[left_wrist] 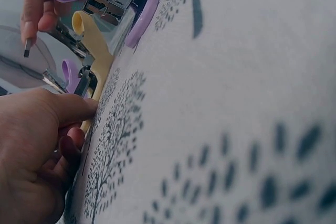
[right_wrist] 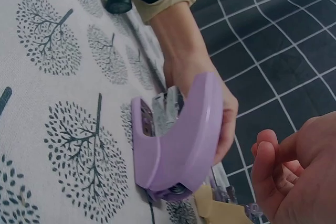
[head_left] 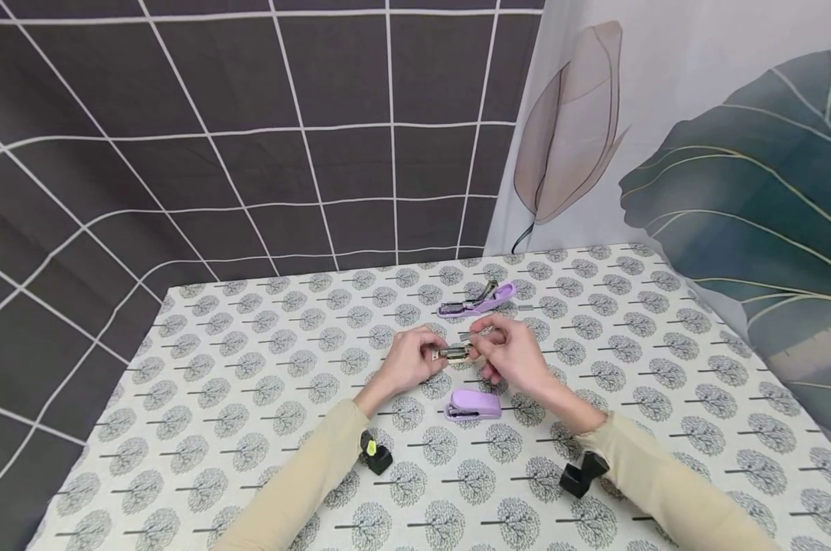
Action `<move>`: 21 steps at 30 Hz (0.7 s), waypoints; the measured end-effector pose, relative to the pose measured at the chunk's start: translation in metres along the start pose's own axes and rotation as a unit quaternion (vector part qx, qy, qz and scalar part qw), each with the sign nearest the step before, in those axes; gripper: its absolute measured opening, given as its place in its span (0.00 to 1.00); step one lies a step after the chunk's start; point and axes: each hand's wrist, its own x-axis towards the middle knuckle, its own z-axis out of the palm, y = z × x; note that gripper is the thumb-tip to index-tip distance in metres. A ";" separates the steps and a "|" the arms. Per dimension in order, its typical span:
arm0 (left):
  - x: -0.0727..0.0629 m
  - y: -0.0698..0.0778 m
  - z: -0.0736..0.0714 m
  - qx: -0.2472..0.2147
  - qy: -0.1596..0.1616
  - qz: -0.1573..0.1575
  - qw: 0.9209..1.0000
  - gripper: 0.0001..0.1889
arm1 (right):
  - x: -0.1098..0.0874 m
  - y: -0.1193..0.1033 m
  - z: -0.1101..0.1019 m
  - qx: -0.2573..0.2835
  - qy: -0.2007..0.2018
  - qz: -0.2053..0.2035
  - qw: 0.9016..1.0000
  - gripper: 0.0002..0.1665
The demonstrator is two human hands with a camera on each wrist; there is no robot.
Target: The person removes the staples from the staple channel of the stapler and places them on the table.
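My left hand (head_left: 410,360) holds a small cream-yellow stapler (head_left: 457,355) low over the cloth, its thumb and fingers at one end. In the left wrist view the stapler's cream body (left_wrist: 100,51) stands opened, with dark metal parts showing. Just right of it, my right hand (head_left: 512,353) pinches a short grey strip of staples (head_left: 465,336), whose end (left_wrist: 27,49) sticks out below the fingertips in the left wrist view. Nearer me sits a closed purple stapler (head_left: 474,405), which partly covers the left hand (right_wrist: 227,129) in the right wrist view.
A second purple stapler (head_left: 477,301) lies opened behind the hands, its metal arm raised. Beside it is another small grey strip (head_left: 526,308). The table has a tree-print cloth (head_left: 250,428); a dark gridded curtain (head_left: 333,168) hangs behind.
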 end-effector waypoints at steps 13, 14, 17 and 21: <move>-0.001 0.002 0.000 -0.001 -0.005 -0.008 1.000 0.12 | -0.006 0.002 -0.017 0.021 0.000 -0.001 1.000 0.12; -0.001 0.002 -0.001 -0.001 -0.006 -0.007 1.000 0.12 | -0.006 0.002 -0.018 0.020 0.001 -0.002 1.000 0.13; -0.002 0.003 -0.001 -0.001 -0.009 -0.008 1.000 0.12 | -0.007 0.002 -0.022 0.026 0.004 -0.007 1.000 0.14; -0.002 0.003 -0.001 0.002 -0.009 -0.008 1.000 0.13 | -0.008 0.003 -0.028 0.033 0.011 -0.013 0.999 0.15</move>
